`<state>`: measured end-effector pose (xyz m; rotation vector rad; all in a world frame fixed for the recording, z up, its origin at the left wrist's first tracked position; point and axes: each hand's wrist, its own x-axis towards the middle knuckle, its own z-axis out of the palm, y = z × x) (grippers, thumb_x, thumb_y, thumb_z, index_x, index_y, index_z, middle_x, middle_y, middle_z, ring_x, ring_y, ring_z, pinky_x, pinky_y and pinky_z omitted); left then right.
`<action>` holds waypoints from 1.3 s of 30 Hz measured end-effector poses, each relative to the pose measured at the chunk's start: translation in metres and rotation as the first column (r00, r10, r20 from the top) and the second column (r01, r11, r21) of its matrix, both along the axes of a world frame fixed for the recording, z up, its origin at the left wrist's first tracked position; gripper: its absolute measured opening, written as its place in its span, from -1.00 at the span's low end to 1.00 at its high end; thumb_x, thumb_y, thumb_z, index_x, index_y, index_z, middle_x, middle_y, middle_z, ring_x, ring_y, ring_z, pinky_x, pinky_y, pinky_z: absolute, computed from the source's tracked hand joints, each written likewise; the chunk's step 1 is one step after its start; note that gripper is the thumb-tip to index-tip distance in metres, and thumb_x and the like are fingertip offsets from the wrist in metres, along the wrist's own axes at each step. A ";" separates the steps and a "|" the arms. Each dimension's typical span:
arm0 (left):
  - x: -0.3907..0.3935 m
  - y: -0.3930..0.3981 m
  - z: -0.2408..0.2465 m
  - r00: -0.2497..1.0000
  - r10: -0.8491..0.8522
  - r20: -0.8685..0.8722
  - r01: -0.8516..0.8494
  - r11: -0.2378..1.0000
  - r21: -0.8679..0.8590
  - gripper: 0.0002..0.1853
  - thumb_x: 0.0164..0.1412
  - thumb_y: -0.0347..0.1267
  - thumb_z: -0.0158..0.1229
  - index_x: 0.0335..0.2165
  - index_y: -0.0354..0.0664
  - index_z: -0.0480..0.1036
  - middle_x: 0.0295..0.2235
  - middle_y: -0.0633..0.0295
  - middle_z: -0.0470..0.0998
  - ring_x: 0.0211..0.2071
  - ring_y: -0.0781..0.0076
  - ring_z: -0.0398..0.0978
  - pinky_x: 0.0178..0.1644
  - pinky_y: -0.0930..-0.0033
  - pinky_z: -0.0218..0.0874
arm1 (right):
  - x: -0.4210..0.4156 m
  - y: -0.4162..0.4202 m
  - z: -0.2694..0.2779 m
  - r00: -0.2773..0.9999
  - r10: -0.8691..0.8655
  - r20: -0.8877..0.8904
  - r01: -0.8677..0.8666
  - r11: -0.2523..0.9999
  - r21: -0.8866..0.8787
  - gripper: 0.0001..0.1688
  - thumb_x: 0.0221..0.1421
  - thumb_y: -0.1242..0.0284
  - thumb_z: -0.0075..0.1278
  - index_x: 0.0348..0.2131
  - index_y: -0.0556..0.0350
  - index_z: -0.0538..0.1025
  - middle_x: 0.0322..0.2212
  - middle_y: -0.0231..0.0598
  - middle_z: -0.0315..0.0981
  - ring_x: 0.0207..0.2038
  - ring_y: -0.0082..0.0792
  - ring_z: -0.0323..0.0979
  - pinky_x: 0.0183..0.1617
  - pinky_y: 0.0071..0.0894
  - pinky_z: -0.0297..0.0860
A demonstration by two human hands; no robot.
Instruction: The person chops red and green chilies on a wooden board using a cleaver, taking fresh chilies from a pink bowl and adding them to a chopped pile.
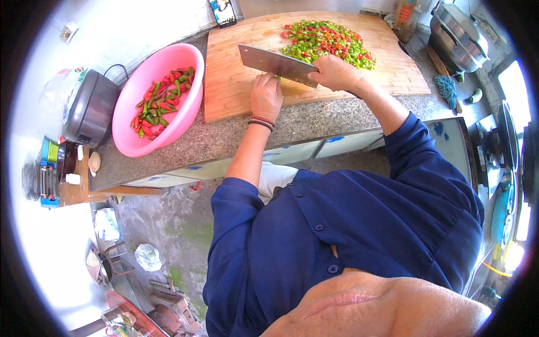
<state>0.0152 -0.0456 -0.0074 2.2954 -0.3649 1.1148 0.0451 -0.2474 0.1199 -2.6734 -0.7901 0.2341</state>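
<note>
My right hand (pixel 337 73) grips the handle of a broad cleaver (pixel 276 64), its blade reaching left over a wooden cutting board (pixel 231 94). Close to the blade, my left hand (pixel 267 96) rests on the board with its fingers curled. A small bit of green pepper (pixel 278 78) shows at those fingertips; most of whatever lies under them is hidden. Behind the cleaver spreads a heap of chopped red and green peppers (pixel 328 42). To the left, a pink plastic basin (pixel 122 126) holds many whole red and green peppers (pixel 162 103).
A phone (pixel 222 12) leans on the wall behind the board. Left of the basin stands a dark rice cooker (pixel 90 109). On the right are a lidded metal pot (pixel 457 36) and a teal scrubbing brush (pixel 446 90). The granite counter's front edge (pixel 202 165) runs before my body.
</note>
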 end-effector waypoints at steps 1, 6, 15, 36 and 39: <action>0.000 0.000 0.000 1.000 0.000 -0.003 0.000 1.000 0.001 -0.91 -0.08 -0.58 0.12 -0.49 -0.30 0.52 -0.35 0.09 0.52 -0.25 0.11 0.44 -0.13 0.20 0.32 | 0.002 -0.001 0.002 1.000 0.002 -0.020 -0.002 1.000 -0.014 -0.61 0.07 0.31 -0.14 -0.46 0.35 0.52 -0.59 0.09 0.50 -0.51 -0.06 0.54 -0.29 -0.12 0.45; -0.001 -0.001 0.002 1.000 -0.022 -0.014 0.022 1.000 -0.017 -0.90 -0.13 -0.57 0.12 -0.51 -0.30 0.52 -0.37 0.08 0.52 -0.25 0.11 0.44 -0.13 0.20 0.32 | 0.000 -0.003 0.015 0.996 0.013 -0.088 -0.017 0.999 -0.047 -0.63 0.07 0.34 -0.15 -0.48 0.37 0.50 -0.60 0.08 0.50 -0.57 -0.11 0.53 -0.38 -0.16 0.46; 0.002 0.002 -0.001 0.998 -0.004 -0.057 0.002 0.999 -0.034 -0.90 -0.06 -0.53 0.18 -0.46 -0.33 0.55 -0.37 0.05 0.55 -0.27 0.07 0.46 -0.16 0.19 0.34 | 0.000 0.020 0.023 0.997 0.033 -0.073 -0.041 0.993 -0.113 -0.60 0.10 0.35 -0.16 -0.54 0.40 0.46 -0.72 0.02 0.44 -0.67 -0.16 0.48 -0.52 -0.17 0.43; -0.015 0.008 0.003 0.992 -0.049 -0.115 0.056 0.997 0.057 -0.68 -0.06 -0.34 0.33 -0.36 -0.40 0.54 -0.23 0.02 0.53 -0.17 0.05 0.43 -0.06 0.18 0.30 | 0.014 0.034 -0.004 0.996 0.015 -0.091 -0.016 1.000 -0.005 -0.65 0.05 0.46 -0.18 -0.54 0.47 0.50 -0.66 0.14 0.47 -0.65 -0.09 0.49 -0.51 -0.18 0.45; -0.015 0.007 0.001 0.995 -0.046 -0.092 0.052 0.997 0.064 -0.68 -0.08 -0.35 0.33 -0.36 -0.38 0.54 -0.24 0.03 0.54 -0.17 0.06 0.43 -0.06 0.18 0.30 | 0.011 0.019 -0.009 0.987 -0.051 -0.150 0.068 0.991 0.112 -0.61 0.09 0.39 -0.14 -0.52 0.45 0.49 -0.68 0.12 0.46 -0.65 -0.12 0.50 -0.51 -0.19 0.45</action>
